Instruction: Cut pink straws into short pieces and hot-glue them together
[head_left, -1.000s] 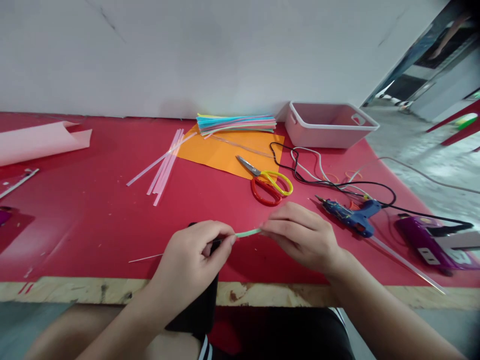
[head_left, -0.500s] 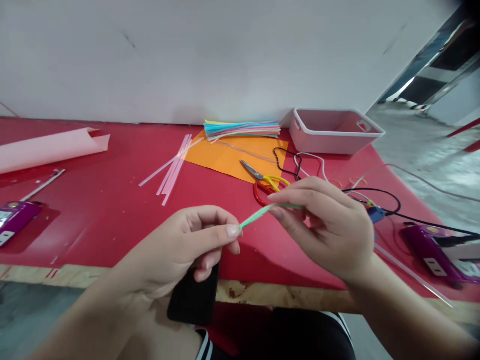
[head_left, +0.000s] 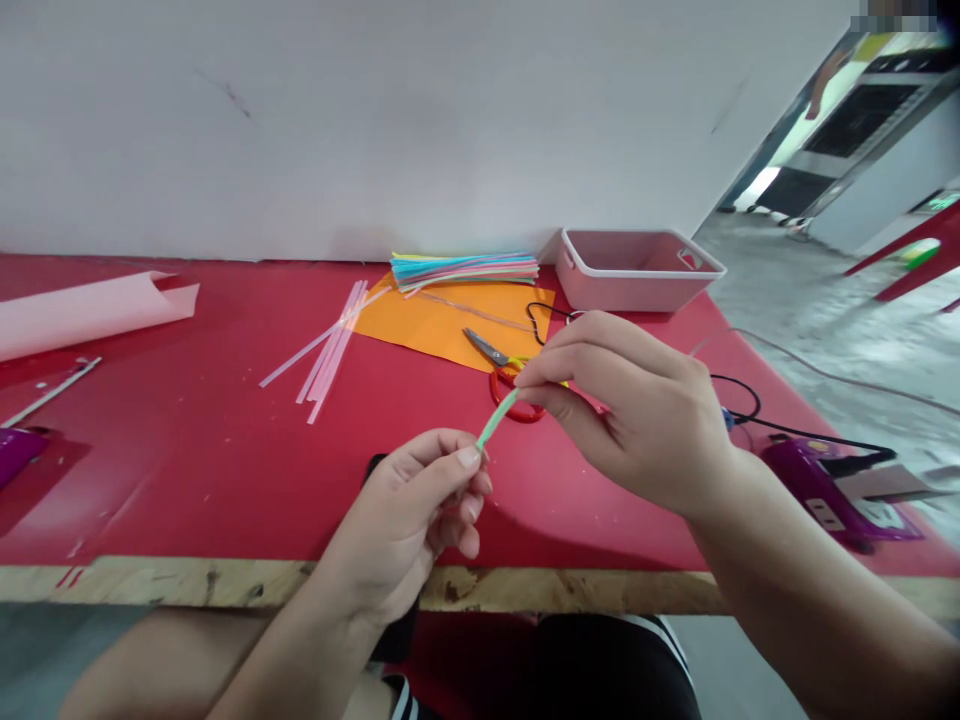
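A short, thin light green strip (head_left: 497, 418) is stretched at a slant between my two hands above the red table. Thumb and index finger of my left hand (head_left: 409, 505) pinch its lower end, the other fingers curled loosely. My right hand (head_left: 637, 420) pinches the upper end with its fingertips, which cover that end. Just behind the right fingertips lie scissors (head_left: 486, 347) with red and yellow handles, partly hidden by the hand. Farther back and left, several pale pink strips (head_left: 330, 350) lie loosely crossed. A black flat object (head_left: 395, 640) shows partly below my left wrist.
An orange sheet (head_left: 420, 322) lies under a bundle of coloured strips (head_left: 465, 270) by the wall. A pink bin (head_left: 622, 292) stands at the back right. At right is a purple power strip (head_left: 806, 490) with cords. Rolled pink paper (head_left: 90, 312) lies left.
My right hand has moved a little left and up, its fingertips closer to my left hand. Less of the green strip shows, and it slants more steeply. The camera view has shifted slightly.
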